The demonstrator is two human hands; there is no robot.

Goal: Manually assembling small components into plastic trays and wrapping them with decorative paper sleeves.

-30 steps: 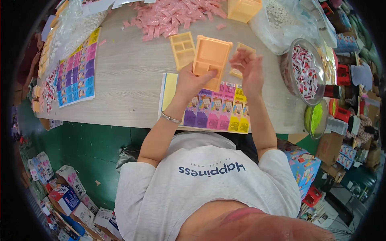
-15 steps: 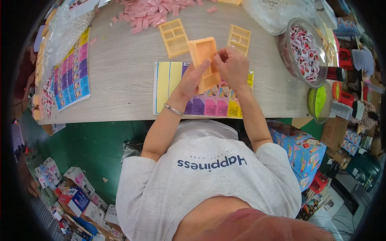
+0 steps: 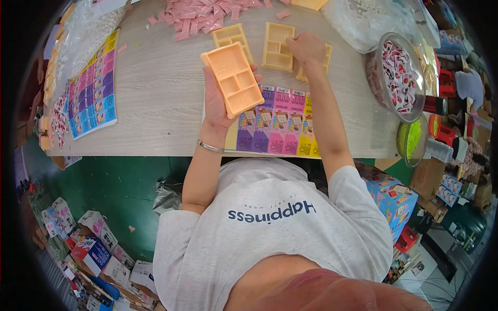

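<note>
My left hand (image 3: pixel 219 103) holds up an orange plastic compartment tray (image 3: pixel 233 78), thumb along one side and fingertips showing at the other. Whether it is one tray or several nested is hard to tell. At the far middle of the table, my right hand (image 3: pixel 307 51) has its fingers closed at the right edge of a yellow compartment tray (image 3: pixel 276 44). Another yellow tray (image 3: pixel 228 34) lies behind the held one, partly covered. A third tray (image 3: pixel 327 61) sits under my right wrist, mostly hidden. Printed colourful card sheets (image 3: pixel 277 124) lie in front of me.
Pink packets (image 3: pixel 202 15) are heaped at the back. On the right stand a clear bowl (image 3: pixel 374 78) of red-and-white packets and a container of green bits (image 3: pixel 412 139). A plastic bag (image 3: pixel 358 26) lies at the back right, more card sheets (image 3: pixel 96 93) at the left.
My right hand has moved away from the tray in my left hand to another tray now standing between the two on the table. The left hand has shifted left and turned its tray face up.
</note>
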